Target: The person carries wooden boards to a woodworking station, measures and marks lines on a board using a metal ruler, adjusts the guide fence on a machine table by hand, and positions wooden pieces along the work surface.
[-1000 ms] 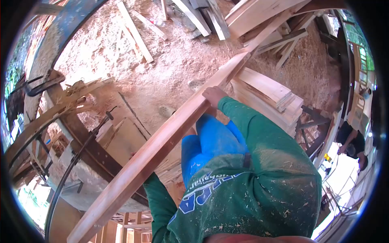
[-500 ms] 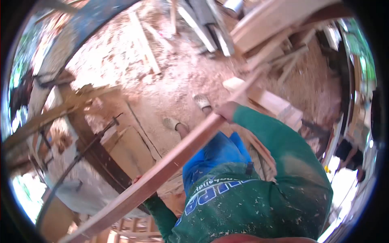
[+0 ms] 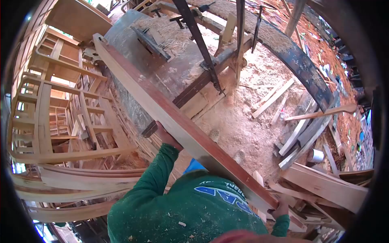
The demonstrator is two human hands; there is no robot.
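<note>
A long wooden plank with a reddish face and a paler side runs diagonally across the head view, from upper left to lower right in front of my body. My left hand is wrapped round its lower edge near the middle. At the near end, my right hand grips the plank, fingers partly hidden by the wood. The plank's far end overlaps a grey metal work surface in this view.
Bar clamps stand over the worktable, beside a wood-shaving-covered floor. Slatted wooden frames stack up on the left. Boards lie at lower right, near a white can. A curved dark beam arches across the upper right.
My view has turned toward the left, bringing the frames and grey surface in. The plank now slants the other way, its far end at upper left; both hands still hold it.
</note>
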